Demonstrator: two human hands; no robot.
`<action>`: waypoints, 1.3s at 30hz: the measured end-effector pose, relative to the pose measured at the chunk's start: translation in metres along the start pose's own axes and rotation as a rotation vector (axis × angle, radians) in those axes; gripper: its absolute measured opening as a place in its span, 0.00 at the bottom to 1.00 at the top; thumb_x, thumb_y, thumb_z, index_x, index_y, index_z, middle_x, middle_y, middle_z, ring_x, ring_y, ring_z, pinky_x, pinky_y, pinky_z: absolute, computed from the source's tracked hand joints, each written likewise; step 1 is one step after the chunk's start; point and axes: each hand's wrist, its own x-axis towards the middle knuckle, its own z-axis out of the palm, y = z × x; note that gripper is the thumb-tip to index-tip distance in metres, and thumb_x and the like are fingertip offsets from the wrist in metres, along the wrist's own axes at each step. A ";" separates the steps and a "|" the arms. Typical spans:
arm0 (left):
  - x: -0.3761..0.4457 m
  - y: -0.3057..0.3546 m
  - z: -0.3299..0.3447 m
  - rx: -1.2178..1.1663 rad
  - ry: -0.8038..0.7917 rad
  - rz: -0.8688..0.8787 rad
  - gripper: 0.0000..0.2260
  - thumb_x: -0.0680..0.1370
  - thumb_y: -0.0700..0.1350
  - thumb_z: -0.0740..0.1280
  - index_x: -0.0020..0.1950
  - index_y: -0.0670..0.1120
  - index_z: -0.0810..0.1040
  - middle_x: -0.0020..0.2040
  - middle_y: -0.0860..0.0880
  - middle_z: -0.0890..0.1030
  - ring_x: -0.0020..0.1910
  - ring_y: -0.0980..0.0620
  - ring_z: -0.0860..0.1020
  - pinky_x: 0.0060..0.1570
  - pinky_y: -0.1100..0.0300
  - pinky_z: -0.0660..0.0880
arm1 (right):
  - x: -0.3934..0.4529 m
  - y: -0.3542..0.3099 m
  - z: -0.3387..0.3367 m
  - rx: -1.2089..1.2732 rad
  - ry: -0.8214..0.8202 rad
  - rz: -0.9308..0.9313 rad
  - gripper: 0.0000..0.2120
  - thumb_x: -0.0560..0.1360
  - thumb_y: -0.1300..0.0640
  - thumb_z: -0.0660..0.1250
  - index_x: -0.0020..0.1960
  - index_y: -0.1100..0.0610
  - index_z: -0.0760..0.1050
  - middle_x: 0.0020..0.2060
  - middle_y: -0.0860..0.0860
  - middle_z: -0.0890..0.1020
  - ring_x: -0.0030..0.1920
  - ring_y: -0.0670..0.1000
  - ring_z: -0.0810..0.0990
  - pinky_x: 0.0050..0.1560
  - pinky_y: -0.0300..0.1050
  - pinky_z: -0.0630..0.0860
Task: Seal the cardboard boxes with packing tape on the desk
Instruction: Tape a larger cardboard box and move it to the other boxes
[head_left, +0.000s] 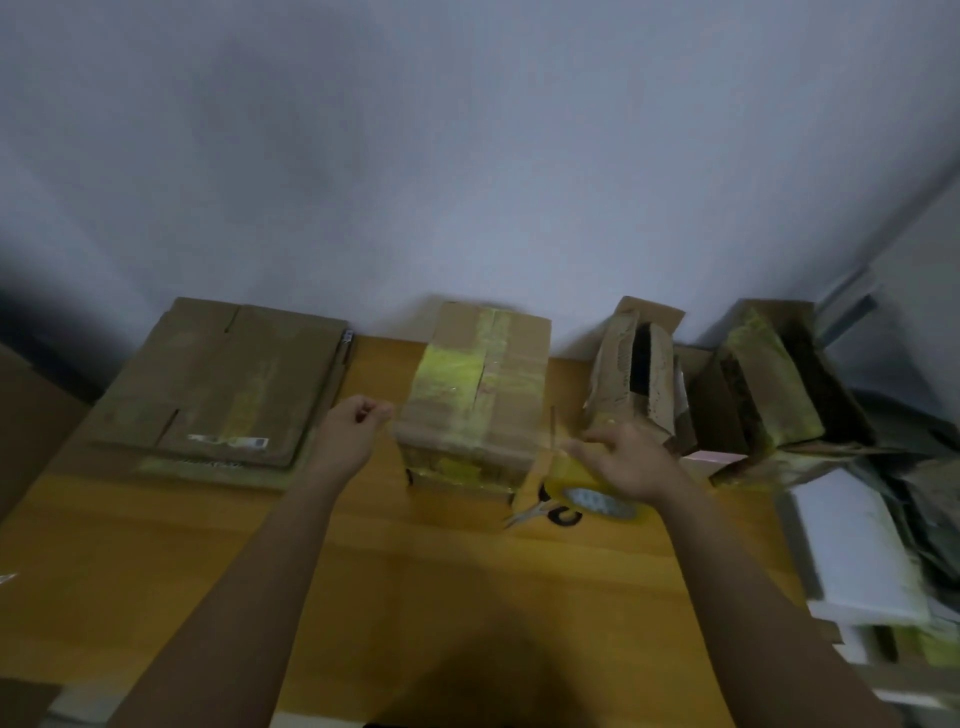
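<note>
Resting on a wooden desk (156, 545) by a white wall (467, 156), taped box (475, 395), left grip (345, 434) pinching tape, right grip (631, 460) holding tape roll (592, 493).

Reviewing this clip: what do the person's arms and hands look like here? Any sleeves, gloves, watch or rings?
Both forearms are bare up to the bottom edge of the picture, with no sleeve in view. The left hand and right hand wear no gloves. No watch, bracelet or ring shows, though the picture is blurred.
</note>
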 end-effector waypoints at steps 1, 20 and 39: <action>0.001 -0.001 0.000 -0.026 -0.027 -0.037 0.09 0.82 0.49 0.61 0.49 0.44 0.74 0.41 0.47 0.72 0.39 0.49 0.72 0.43 0.53 0.73 | 0.001 0.001 0.001 0.019 -0.012 -0.010 0.28 0.77 0.36 0.60 0.66 0.56 0.77 0.66 0.52 0.77 0.65 0.54 0.74 0.62 0.49 0.71; 0.019 -0.030 0.006 -0.183 -0.099 -0.099 0.12 0.80 0.53 0.65 0.43 0.46 0.73 0.42 0.48 0.73 0.41 0.50 0.73 0.48 0.50 0.74 | 0.020 0.003 0.010 -0.006 0.000 0.058 0.22 0.74 0.35 0.66 0.55 0.51 0.83 0.55 0.49 0.82 0.54 0.51 0.77 0.52 0.49 0.75; 0.023 -0.032 0.025 -0.403 -0.188 -0.335 0.14 0.79 0.56 0.63 0.54 0.46 0.75 0.50 0.50 0.74 0.50 0.50 0.75 0.51 0.53 0.76 | 0.035 -0.003 0.027 0.020 0.014 0.130 0.27 0.72 0.35 0.67 0.60 0.55 0.81 0.60 0.51 0.81 0.59 0.52 0.77 0.55 0.50 0.75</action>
